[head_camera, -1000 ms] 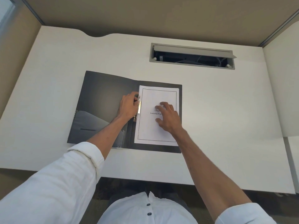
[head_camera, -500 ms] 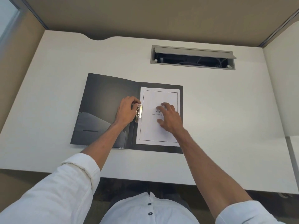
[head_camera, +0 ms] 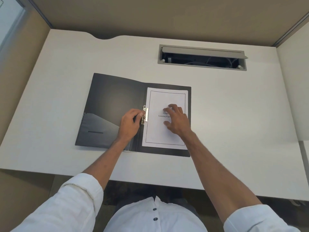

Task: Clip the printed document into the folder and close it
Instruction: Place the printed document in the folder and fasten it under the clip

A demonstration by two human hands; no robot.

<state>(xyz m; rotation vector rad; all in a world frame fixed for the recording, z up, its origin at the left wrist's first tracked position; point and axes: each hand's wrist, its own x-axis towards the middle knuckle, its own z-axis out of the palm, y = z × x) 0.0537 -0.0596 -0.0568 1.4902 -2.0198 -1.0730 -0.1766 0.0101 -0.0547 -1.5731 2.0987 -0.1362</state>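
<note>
While my left hand curls over the middle fold of the folder, its thumb and first finger pinch the shiny metal clip from the left side. My other fingers are bent in loosely, and the heel of that hand rests on the dark inside of the left cover. My right hand lies flat and spread wide on the paper. It grips nothing; the fingertips just press down on the page, right over the small black words in the middle, so I can only read part of them. That paper is white with a thin black line drawn around it like a frame. It sits on the right half of the folder, and its left edge is tucked just under the clip. I cannot tell if the clip is pressed down all the way. My folder is black and lies wide open and flat, with a pocket at the bottom of the left cover. It rests on a white desk, close to my edge. Farther back in the desk is a long gray slot with its lid up and dark wires inside. Both my sleeves are white and rolled up.
</note>
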